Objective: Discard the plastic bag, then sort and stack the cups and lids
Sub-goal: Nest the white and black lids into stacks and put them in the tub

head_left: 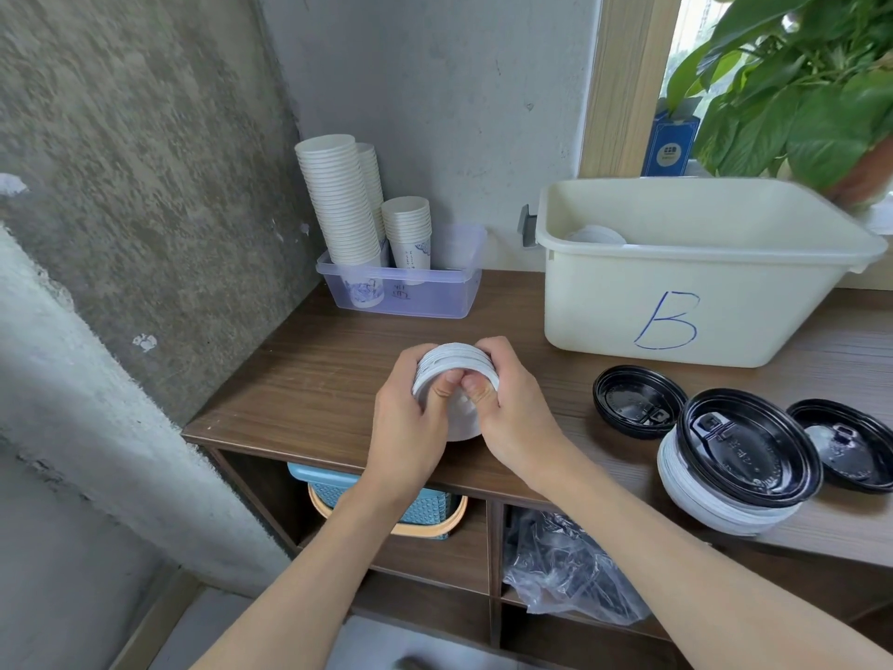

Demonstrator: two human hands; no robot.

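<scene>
Both hands gripping white lids, ridged stack

Cream tub marked B on wooden counter; plant behind; basket beneath

Cup stacks stand in a tray at the back left of the counter, with a tub to their right. Lids lie before the tub, and a bag sits on a shelf below.

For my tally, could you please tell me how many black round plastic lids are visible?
3 black lids: one near the cream plastic tub, one atop the white lid stack, one far right. Others may nest underneath.
</scene>
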